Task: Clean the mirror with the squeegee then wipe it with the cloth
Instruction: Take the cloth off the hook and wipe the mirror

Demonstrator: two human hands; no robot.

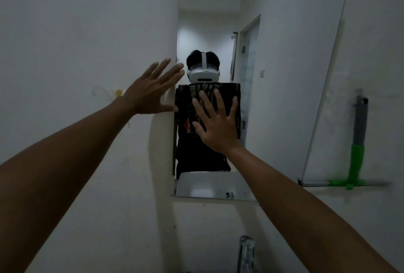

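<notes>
A frameless mirror [284, 76] hangs on the white wall. My right hand [215, 124] lies flat, fingers spread, pressing a dark striped cloth [231, 91] against the glass in the mirror's lower left part. My left hand [150, 89] is open with fingers apart, resting flat on the wall just beside the mirror's left edge. The squeegee [358, 152], with a grey and green handle and a green head, leans upright against the wall to the right of the mirror, its blade down on a narrow ledge.
A chrome tap [246, 253] stands below the mirror at the bottom of view. A small yellow mark [119, 92] sits on the wall near my left wrist. The glass shows a person's reflection wearing a headset, a door and a white basin.
</notes>
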